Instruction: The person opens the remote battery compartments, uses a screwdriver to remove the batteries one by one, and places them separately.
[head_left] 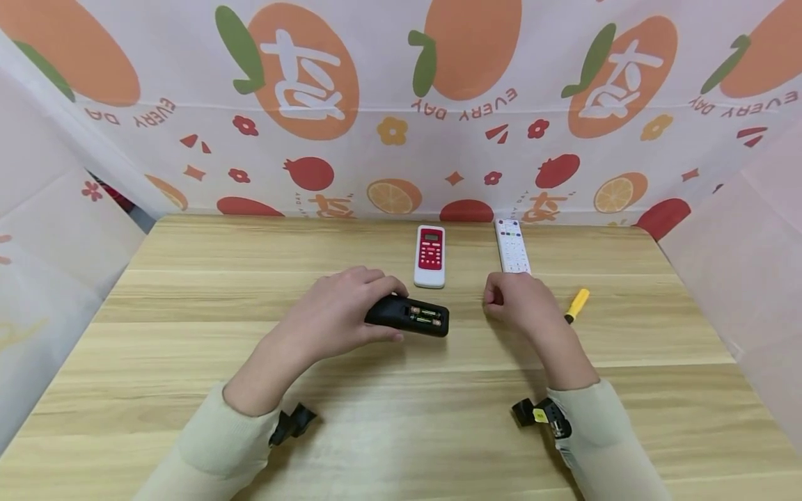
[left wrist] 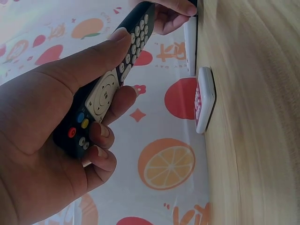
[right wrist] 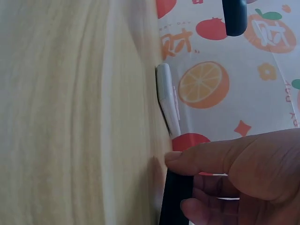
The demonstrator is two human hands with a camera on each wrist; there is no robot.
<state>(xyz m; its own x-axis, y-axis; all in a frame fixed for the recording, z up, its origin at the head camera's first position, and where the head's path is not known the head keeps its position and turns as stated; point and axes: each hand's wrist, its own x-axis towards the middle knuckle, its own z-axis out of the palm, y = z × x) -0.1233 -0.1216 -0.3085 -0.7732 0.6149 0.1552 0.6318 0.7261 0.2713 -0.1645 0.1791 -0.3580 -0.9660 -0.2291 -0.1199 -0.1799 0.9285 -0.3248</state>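
Observation:
My left hand (head_left: 341, 306) grips a black remote control (head_left: 395, 314) above the table, thumb along one edge and fingers round the other. In the head view its back faces up, with the battery compartment open and two batteries (head_left: 426, 316) inside. The left wrist view shows its button side, with white keys (left wrist: 104, 93) and coloured ones. To the right, my right hand (head_left: 520, 300) is curled low over the table. In the right wrist view it pinches a flat black battery cover (right wrist: 177, 199) between thumb and fingers; the head view hides this piece.
A white remote with a red front (head_left: 429, 257) lies behind the hands. Farther right, a white remote (head_left: 512, 245) lies partly behind my right hand. A yellow-handled screwdriver (head_left: 578, 303) rests right of that hand. A fruit-print cloth (head_left: 388, 153) hangs along the table's back edge.

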